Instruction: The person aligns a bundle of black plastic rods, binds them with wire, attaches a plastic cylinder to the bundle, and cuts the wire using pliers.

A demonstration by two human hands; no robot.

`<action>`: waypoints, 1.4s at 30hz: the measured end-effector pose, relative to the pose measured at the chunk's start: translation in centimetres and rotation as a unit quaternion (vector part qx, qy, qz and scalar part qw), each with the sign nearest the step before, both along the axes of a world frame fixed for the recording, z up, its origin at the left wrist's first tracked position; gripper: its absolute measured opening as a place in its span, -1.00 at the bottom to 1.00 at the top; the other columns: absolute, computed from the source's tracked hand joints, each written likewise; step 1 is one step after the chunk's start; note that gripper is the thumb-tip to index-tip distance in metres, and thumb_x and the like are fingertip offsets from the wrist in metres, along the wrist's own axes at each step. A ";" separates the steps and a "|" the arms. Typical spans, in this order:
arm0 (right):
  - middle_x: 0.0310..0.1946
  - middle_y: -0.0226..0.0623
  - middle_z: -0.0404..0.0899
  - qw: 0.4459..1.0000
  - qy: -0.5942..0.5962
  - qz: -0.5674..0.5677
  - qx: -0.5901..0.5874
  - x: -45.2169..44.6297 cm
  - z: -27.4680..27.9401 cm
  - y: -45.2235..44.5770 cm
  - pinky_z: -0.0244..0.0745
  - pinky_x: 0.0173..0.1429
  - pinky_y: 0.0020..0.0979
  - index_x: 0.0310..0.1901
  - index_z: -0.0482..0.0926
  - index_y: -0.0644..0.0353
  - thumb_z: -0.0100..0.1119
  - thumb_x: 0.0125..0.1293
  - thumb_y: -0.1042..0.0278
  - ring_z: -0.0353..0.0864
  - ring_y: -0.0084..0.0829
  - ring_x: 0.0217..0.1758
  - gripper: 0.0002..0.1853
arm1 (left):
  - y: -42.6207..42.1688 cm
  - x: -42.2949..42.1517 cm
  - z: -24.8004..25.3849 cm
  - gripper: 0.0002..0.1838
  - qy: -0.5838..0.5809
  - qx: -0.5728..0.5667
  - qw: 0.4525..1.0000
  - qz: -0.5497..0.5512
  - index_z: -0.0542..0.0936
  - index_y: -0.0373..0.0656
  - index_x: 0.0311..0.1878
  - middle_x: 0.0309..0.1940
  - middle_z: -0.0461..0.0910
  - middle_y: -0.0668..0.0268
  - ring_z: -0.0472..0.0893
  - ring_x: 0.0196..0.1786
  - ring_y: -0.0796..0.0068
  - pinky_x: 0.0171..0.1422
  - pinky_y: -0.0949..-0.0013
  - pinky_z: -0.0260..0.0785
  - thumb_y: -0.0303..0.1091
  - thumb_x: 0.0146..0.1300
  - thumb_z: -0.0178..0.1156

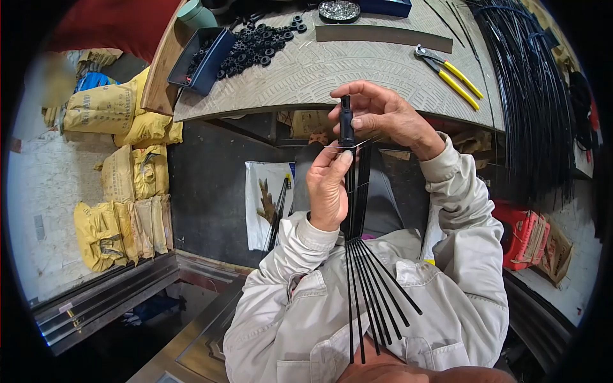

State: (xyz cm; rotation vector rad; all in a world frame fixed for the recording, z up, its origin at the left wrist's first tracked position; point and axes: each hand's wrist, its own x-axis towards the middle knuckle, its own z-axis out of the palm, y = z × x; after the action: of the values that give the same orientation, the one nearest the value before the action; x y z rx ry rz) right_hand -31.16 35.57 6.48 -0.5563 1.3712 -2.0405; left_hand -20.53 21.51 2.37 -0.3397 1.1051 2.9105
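Observation:
Just in front of the bench edge, I hold what looks like an umbrella frame (pixel 351 217) upright, its slim black ribs fanning out across my chest. My left hand (pixel 329 185) grips it just under a black plastic fitting (pixel 347 124), thumb pressed on the ribs. A thin wire (pixel 361 144) crosses the frame there, its ends sticking out to the sides. The fingers and thumb of my right hand (pixel 396 118) are closed around the fitting. Part of the frame is hidden behind the left fingers.
On the bench (pixel 306 76) are yellow-handled pincers (pixel 450 76), a metal strip (pixel 383 37), black rings (pixel 255 48), a blue bin (pixel 203 64) and a dish of small metal parts (pixel 340 11). Black rods (pixel 530 96) hang at right. Yellow sacks (pixel 102 236) stand left. A red sleeve (pixel 108 25) shows top left.

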 end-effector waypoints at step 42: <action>-0.17 -0.31 0.54 0.965 0.231 -0.057 0.110 0.9 0.9 -0.7 0.45 0.05 -0.50 0.09 0.40 0.24 0.14 0.11 0.67 0.52 -0.55 -0.08 -0.55 | -0.6 0.5 0.1 -0.65 0.011 0.011 1.000 -0.009 0.46 -0.33 0.06 -0.11 0.56 0.28 0.52 -0.07 0.53 0.12 0.47 0.32 -0.52 0.18 0.19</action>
State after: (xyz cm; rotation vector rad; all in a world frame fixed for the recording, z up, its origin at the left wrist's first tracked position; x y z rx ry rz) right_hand -30.23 34.84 7.37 -0.9109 1.9126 -1.8801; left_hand -19.99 20.92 2.48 -0.2965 1.0723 2.9146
